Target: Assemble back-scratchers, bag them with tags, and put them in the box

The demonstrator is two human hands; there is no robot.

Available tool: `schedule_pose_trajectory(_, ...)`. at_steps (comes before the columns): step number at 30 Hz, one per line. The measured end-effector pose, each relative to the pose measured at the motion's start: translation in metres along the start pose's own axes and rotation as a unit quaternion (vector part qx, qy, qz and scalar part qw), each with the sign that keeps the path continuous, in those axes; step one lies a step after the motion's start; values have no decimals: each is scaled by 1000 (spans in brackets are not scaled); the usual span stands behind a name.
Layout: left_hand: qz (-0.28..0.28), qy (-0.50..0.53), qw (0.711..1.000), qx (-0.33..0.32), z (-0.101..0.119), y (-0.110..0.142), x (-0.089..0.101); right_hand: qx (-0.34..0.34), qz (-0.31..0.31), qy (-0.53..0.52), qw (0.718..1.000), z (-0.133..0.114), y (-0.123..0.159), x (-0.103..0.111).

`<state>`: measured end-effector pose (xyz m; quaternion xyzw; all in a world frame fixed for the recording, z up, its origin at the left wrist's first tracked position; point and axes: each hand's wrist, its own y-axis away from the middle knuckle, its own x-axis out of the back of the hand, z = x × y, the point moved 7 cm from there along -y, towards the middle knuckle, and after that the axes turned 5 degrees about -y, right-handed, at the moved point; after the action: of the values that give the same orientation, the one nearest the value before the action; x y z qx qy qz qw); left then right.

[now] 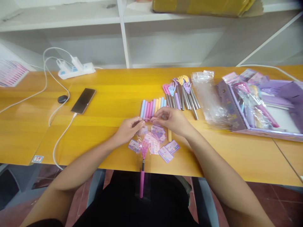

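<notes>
My left hand [129, 128] and my right hand [171, 119] meet over the yellow table [113, 94], fingers pinched together on a small thin pink piece [151, 119] between them. Below them lies a heap of small pastel cards [156, 142]. A pink back scratcher [143, 167] lies with its claw head among the cards and its handle hanging over the table's near edge. Just behind the hands, a row of pastel-handled back scratchers [170, 97] with hand-shaped heads lies on the table.
Clear plastic bags [208, 97] and an open purple box [267, 104] of packed items sit at the right. A phone [83, 100] on a white cable, a black puck [62, 99] and a white power strip [75, 70] lie at the left. White shelves [123, 34] stand behind.
</notes>
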<state>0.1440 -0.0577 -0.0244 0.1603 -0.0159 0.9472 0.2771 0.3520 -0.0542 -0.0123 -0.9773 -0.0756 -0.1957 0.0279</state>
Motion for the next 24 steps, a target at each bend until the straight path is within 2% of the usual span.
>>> schedule_pose_trajectory(6,25,-10,1000,7,-1,-1,4,7,16,-16,1000,-1,-1,2)
schedule_pose_trajectory(11,21,-1,1000,23,-5,0,4,28,18,-6,999,-2,0,4)
schedule_pose_trajectory(17,1,13,999,38,-10,-1,2,48,54,-96,993,-11,6,4)
schedule_pose_trajectory(21,-5,16,999,40,-10,-2,0,101,11,-166,981,-26,10,-10)
schedule_pose_trajectory(24,-11,12,999,28,-7,-3,-1,138,-16,-171,975,-34,13,-19)
